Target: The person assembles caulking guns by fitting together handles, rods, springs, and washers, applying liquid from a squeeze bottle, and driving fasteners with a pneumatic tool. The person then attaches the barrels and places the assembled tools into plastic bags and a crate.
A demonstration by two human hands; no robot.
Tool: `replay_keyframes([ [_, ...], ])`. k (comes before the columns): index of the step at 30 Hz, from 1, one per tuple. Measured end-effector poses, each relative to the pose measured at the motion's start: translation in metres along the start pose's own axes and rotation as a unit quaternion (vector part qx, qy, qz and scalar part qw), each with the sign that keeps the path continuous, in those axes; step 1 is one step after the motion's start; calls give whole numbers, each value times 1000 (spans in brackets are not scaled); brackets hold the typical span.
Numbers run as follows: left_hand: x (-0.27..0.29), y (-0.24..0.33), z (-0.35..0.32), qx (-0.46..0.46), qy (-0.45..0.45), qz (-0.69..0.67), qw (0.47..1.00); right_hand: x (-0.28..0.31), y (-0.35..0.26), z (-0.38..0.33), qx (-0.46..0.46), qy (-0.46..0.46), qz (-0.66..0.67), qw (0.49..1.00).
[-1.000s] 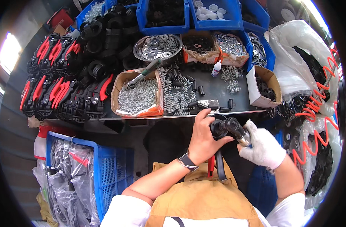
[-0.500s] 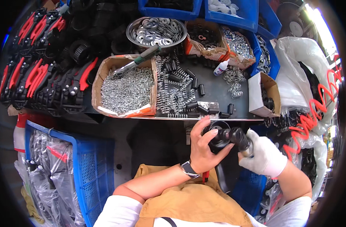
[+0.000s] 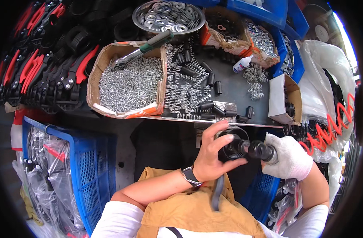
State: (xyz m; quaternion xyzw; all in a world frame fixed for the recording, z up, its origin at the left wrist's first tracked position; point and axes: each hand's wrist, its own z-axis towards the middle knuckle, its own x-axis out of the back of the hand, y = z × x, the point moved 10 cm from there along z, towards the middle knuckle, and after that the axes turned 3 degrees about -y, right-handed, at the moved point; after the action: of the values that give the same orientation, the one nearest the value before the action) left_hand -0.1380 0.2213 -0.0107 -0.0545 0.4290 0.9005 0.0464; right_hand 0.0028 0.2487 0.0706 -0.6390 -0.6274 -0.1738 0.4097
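Observation:
My bare left hand point(image 3: 213, 152), with a watch on its wrist, curls its fingers around a round black plastic part point(image 3: 230, 147) in front of the bench edge. A dark curved strip point(image 3: 217, 193) hangs below that hand over the apron; I cannot tell whether it belongs to the part. In a white glove, my right hand point(image 3: 290, 156) grips a black and silver air tool point(image 3: 264, 152). The tool's dark front end points left and meets the round part, or comes very close to it. The glove hides most of the tool's body.
On the bench stand a carton of screws point(image 3: 130, 89) with a green-handled ratchet point(image 3: 143, 49) across it, a bowl of washers point(image 3: 167, 18), springs point(image 3: 181, 87) and a small white bottle point(image 3: 243, 63). Red-handled tools point(image 3: 28, 71) lie left. A red coiled hose point(image 3: 328, 133) hangs right. A blue crate point(image 3: 90, 174) stands lower left.
The whole view has shifted slightly. The tool and my right hand sit a little farther right and lie more level. The dark strip now shows more plainly below my left hand.

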Motion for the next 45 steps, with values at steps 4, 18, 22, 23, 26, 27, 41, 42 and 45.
replay_keyframes([
  [4,2,-5,6,8,-46,-66,997,8,-7,3,77,4,-91,993],
  [18,-10,19,2,-29,-2,137,990,-38,6,-44,-97,74,324,938],
  [22,-12,16,2,-25,-12,135,990,-34,-1,-42,-111,68,317,939],
  [23,-12,13,0,-27,-17,127,991,-35,-3,-40,-113,69,315,940],
  [26,-6,20,4,-34,-27,106,993,-37,-9,-37,-124,60,361,922],
  [27,-6,19,6,-29,-39,91,995,-38,-9,-35,-122,58,358,924],
  [41,-15,11,5,-28,-101,60,993,3,-4,-14,48,57,47,996],
  [42,-17,8,6,-9,-109,72,991,6,-4,-16,62,69,5,996],
  [45,-10,-1,6,32,-93,41,994,17,-21,-25,75,91,-64,991],
])
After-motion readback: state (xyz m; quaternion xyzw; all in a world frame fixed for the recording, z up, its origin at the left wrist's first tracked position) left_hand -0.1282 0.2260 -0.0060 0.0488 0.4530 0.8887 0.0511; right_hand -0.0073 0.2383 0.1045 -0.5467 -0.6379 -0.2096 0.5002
